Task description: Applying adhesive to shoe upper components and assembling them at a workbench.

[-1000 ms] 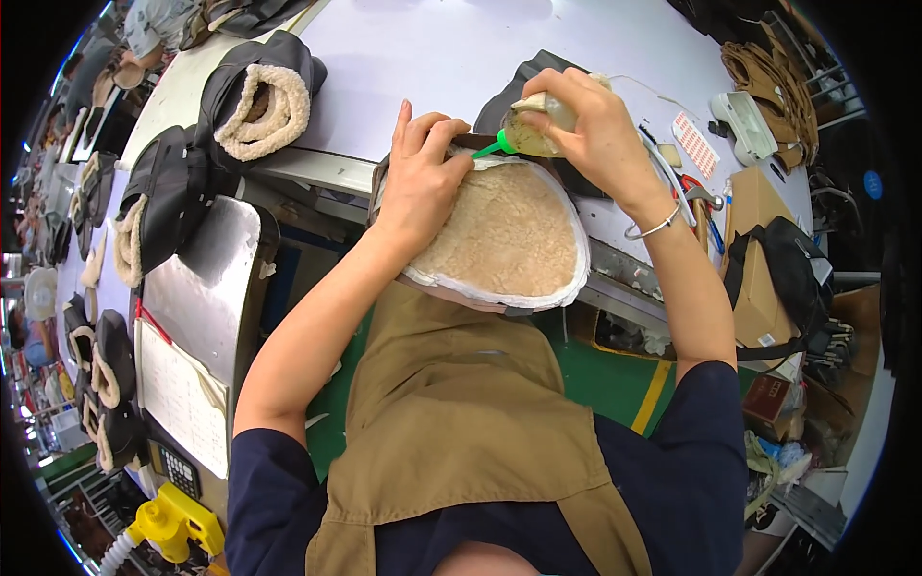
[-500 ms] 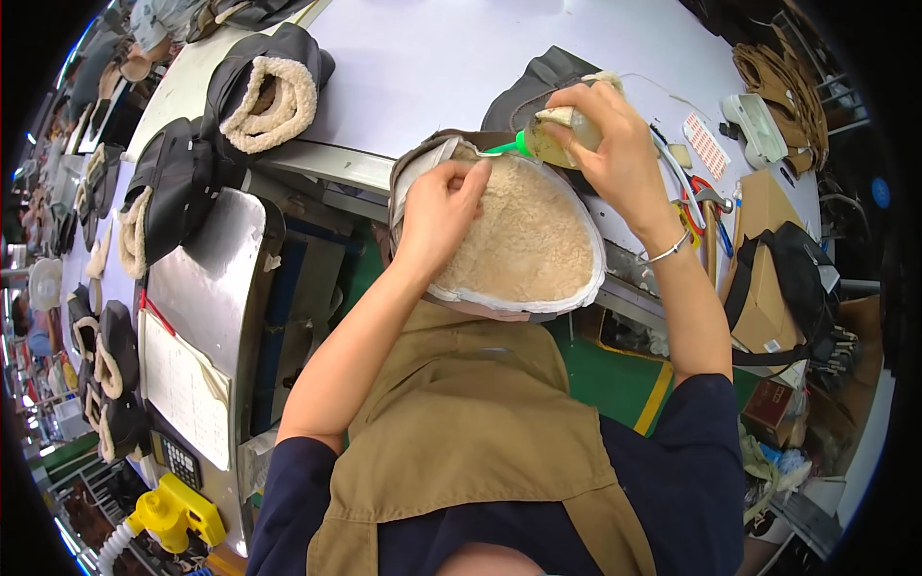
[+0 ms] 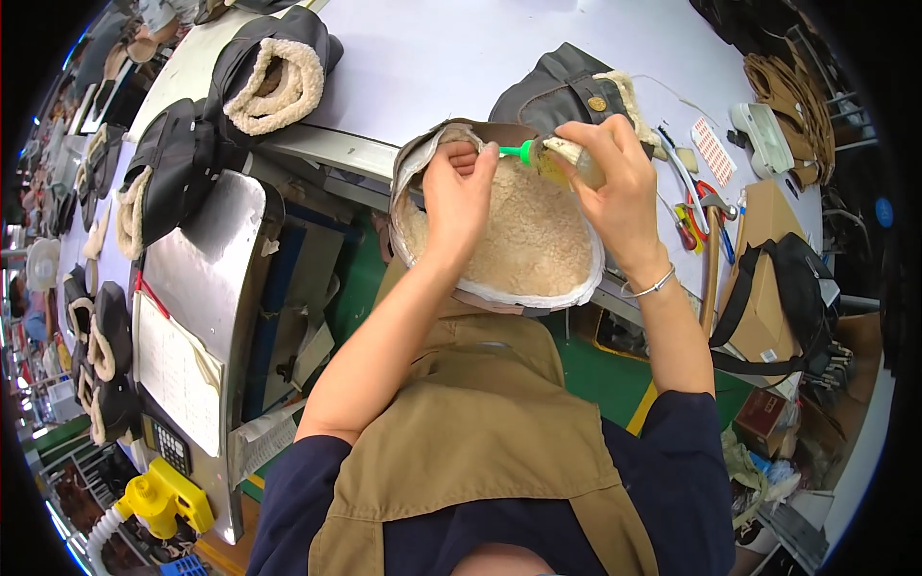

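A fleece-lined boot upper (image 3: 540, 240) with a pale edge hangs at the front of the table, its open side toward me. My left hand (image 3: 459, 200) is closed on its far left rim, the fingers inside against the lining. In my right hand (image 3: 619, 192) is a squeeze bottle (image 3: 548, 165) with a green nozzle (image 3: 519, 152), tilted so the tip points left at the far rim beside my left thumb. Whether anything flows from the tip is too small to tell. Just beyond lies a dark leather boot (image 3: 547, 101) with a round brass-coloured button.
More dark fleece-lined boots (image 3: 279, 88) stand at the left. On the right lie a hammer (image 3: 712, 252), scissors with red handles (image 3: 695, 206), a white case (image 3: 761, 134) and a black bag (image 3: 802, 288). A metal stand (image 3: 226, 226) and a yellow device (image 3: 163, 497) are at the left.
My left hand has moved up and slightly right along the rim, its fingers deeper inside. The nozzle tip has shifted a little right. The boot behind shows more of its front.
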Demonstrator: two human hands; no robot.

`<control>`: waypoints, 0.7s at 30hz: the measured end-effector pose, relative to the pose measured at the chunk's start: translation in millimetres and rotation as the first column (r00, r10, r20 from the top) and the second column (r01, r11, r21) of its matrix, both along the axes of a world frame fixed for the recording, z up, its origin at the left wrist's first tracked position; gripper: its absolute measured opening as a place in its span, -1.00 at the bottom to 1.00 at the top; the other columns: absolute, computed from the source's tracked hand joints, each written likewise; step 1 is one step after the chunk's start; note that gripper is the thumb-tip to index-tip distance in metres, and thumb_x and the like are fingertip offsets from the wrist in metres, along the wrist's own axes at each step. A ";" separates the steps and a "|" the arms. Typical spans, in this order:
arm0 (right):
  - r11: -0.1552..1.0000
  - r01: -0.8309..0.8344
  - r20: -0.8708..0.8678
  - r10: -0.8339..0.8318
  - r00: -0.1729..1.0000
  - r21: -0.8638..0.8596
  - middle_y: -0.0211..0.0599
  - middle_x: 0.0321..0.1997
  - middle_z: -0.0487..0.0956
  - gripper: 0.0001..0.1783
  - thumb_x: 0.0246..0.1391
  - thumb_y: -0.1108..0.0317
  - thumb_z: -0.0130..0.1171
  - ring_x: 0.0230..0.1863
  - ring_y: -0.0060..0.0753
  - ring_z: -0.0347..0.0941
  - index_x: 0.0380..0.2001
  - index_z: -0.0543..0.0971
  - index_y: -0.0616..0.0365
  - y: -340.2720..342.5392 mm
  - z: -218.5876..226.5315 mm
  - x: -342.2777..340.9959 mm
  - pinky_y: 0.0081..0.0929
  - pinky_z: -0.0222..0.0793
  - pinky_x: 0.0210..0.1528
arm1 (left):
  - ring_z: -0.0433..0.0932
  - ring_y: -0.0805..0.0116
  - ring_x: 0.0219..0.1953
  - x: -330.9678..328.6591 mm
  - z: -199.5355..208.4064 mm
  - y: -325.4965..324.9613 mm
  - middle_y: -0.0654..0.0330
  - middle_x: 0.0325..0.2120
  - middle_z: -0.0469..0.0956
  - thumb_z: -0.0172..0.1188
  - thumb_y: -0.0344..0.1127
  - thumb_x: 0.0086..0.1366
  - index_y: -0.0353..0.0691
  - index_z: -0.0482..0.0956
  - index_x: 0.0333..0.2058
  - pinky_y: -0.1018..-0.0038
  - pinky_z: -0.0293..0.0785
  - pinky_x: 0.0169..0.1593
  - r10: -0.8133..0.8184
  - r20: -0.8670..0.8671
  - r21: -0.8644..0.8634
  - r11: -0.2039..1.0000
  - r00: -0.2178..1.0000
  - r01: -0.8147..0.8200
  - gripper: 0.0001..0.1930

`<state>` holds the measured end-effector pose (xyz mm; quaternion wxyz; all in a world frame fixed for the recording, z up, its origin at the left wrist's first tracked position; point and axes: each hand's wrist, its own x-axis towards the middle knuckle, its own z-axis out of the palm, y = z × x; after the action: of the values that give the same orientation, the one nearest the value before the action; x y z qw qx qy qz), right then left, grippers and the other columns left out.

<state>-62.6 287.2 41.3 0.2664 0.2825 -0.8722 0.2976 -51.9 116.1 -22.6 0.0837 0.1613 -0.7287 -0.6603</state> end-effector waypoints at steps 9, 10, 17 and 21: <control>0.997 -0.067 -0.040 0.069 0.997 0.049 -0.27 -0.41 0.36 -0.61 -0.21 0.51 0.37 -0.40 -0.22 0.41 -0.21 0.57 0.04 5.7 2.9 5.6 -0.35 0.37 -0.38 | 0.52 0.40 -0.48 -14.9 -24.9 -18.5 0.15 -0.56 0.58 0.29 -0.16 0.17 -0.43 0.58 -0.39 0.46 0.45 -0.30 -0.054 0.046 -0.049 0.997 0.997 0.056 -0.66; 1.000 -0.020 0.012 0.020 1.000 -0.003 -0.28 -0.41 0.39 -0.64 -0.16 0.49 0.37 -0.42 -0.24 0.41 -0.22 0.57 0.05 6.4 5.0 4.7 -0.37 0.36 -0.39 | 0.50 0.43 -0.47 -10.6 -23.3 -18.3 0.17 -0.55 0.58 0.27 -0.20 0.19 -0.43 0.58 -0.38 0.47 0.44 -0.30 -0.069 0.030 -0.018 0.997 0.997 0.069 -0.69; 0.985 0.023 0.084 -0.009 0.996 -0.171 -0.31 -0.46 0.43 -0.76 -0.01 0.35 0.35 -0.46 -0.28 0.41 -0.25 0.57 0.07 -8.3 3.0 -13.5 -0.42 0.32 -0.41 | 0.47 0.52 -0.39 -3.8 -29.1 -22.9 0.23 -0.45 0.58 0.19 -0.31 0.25 -0.42 0.58 -0.28 0.53 0.39 -0.24 -0.176 -0.014 0.115 0.978 0.984 0.177 -0.77; 0.998 0.009 0.103 -0.002 0.995 -0.059 -0.30 -0.45 0.45 -0.76 -0.01 0.32 0.36 -0.45 -0.27 0.41 -0.26 0.57 0.08 -0.7 3.9 -13.9 -0.40 0.31 -0.41 | 0.46 0.52 -0.38 -2.3 -31.5 -26.7 0.24 -0.47 0.57 0.19 -0.29 0.25 -0.42 0.58 -0.28 0.54 0.39 -0.23 -0.197 0.037 0.153 0.970 0.980 0.189 -0.75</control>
<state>-76.5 286.4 45.2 0.2302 0.2564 -0.8763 0.3366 -54.3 89.5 -54.1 -0.0120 0.1127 -0.6917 -0.7133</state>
